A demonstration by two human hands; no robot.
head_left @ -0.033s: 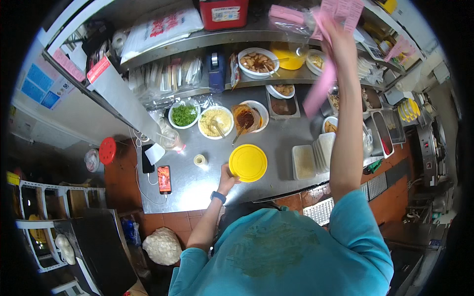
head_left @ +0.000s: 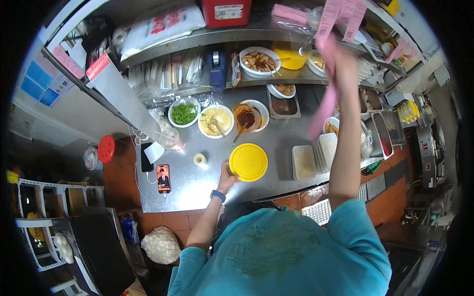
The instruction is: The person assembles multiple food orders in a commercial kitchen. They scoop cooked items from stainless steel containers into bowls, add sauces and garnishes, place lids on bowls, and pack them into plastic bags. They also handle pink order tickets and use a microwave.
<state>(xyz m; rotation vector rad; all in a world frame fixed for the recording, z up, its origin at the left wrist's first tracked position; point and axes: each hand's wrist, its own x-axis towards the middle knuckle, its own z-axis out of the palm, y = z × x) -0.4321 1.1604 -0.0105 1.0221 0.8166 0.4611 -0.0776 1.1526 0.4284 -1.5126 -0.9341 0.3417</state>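
My left hand (head_left: 228, 177) is curled at the near-left rim of a round yellow lid (head_left: 248, 162), thumb and fingers holding its edge, part of the fingers hidden from me; a dark watch (head_left: 218, 196) circles that wrist. The lid sits flat-side up over the near part of a steel counter (head_left: 197, 140). My right hand (head_left: 344, 64) is raised far ahead, in front of the shelving, and from my end it shows blurred: it is closed on a long pink paper strip (head_left: 323, 116) that hangs down beside the wrist, though I can't make out each finger. Just beyond it, pink slips (head_left: 340, 17) hang at the upper shelf (head_left: 281, 35). Left of the lid stands a small cream roll (head_left: 199, 159), and farther left a lit phone (head_left: 163, 178) lies near the counter's edge. Past the lid I see, in a row, chopped greens (head_left: 183, 114), a pale yellow mince (head_left: 211, 119) with a spoon in it, and a dark red paste (head_left: 246, 118). To the right, pale rectangular tubs (head_left: 303, 160) stand close to my right forearm. On the lower shelf, a white bowl holds brown chunks (head_left: 257, 60), and a blue tape dispenser (head_left: 216, 74) stands left of it.
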